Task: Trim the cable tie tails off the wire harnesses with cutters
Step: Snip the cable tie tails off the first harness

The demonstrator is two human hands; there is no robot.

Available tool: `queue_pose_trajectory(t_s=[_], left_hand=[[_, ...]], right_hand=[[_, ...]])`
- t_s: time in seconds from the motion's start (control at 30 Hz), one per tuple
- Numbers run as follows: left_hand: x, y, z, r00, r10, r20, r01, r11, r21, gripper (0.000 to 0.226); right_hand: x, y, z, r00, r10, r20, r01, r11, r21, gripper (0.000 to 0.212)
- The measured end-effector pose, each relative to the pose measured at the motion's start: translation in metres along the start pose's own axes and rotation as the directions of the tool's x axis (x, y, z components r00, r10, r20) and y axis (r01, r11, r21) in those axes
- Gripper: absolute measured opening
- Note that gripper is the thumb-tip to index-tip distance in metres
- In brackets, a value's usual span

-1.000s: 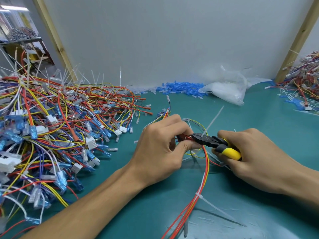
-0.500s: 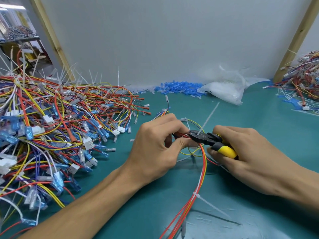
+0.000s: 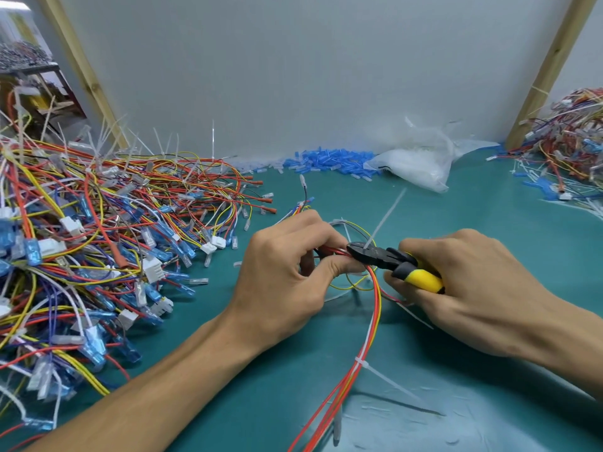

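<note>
You are mid-trim. Your left hand [image 3: 287, 282] pinches the red, orange and white wire harness [image 3: 372, 321] just above the teal mat [image 3: 489, 197]. Your right hand [image 3: 466, 288] grips the black-nosed, yellow-handled cutters [image 3: 391, 261], jaws at the base of the upright translucent white cable tie tail [image 3: 386, 216]. Next, squeeze flush (mind the wires). A second white tie [image 3: 361, 363] waits lower down.

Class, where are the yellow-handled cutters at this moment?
In the head view the cutters lie right of centre, held by the right hand, their black nose at the cable tie tail beside the left hand gripping the harness.
</note>
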State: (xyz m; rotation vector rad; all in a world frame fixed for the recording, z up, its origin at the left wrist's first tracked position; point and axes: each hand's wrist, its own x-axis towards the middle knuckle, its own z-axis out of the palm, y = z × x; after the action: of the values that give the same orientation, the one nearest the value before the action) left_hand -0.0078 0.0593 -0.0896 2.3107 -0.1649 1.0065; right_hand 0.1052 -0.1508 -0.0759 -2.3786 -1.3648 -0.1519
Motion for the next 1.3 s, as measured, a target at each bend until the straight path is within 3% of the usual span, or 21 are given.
queue_pose_trajectory(t_s=[0.57, 0.7, 0.97, 1.17, 1.3], left_hand=[[0.0, -0.001, 0.001, 1.0, 0.001, -0.019, -0.001, 1.0, -0.005, 0.015], [0.0, 0.001, 0.004, 1.0, 0.009, -0.016, -0.009, 1.0, 0.004, 0.015], [0.0, 0.002, 0.004, 1.0, 0.019, -0.002, -0.019, 0.999, 0.033, 0.014], [0.0, 0.003, 0.002, 0.999, 0.032, -0.017, -0.031, 0.998, 0.055, 0.012], [0.001, 0.005, 0.001, 1.0, 0.012, -0.001, -0.011, 0.997, 0.081, 0.012]], right_hand=[[0.004, 0.006, -0.005, 0.999, -0.034, -0.007, 0.033, 0.992, -0.125, 0.032], [0.002, 0.005, -0.003, 0.994, -0.072, -0.082, 0.057, 0.984, -0.17, 0.028], [0.001, 0.002, -0.005, 0.996, -0.07, -0.051, 0.063, 0.988, -0.143, 0.023], [0.003, 0.0, -0.009, 0.994, -0.065, -0.086, 0.044, 0.973, -0.224, 0.036], [0.003, -0.002, -0.011, 0.995, -0.091, -0.027, 0.085, 0.981, -0.176, 0.026]])
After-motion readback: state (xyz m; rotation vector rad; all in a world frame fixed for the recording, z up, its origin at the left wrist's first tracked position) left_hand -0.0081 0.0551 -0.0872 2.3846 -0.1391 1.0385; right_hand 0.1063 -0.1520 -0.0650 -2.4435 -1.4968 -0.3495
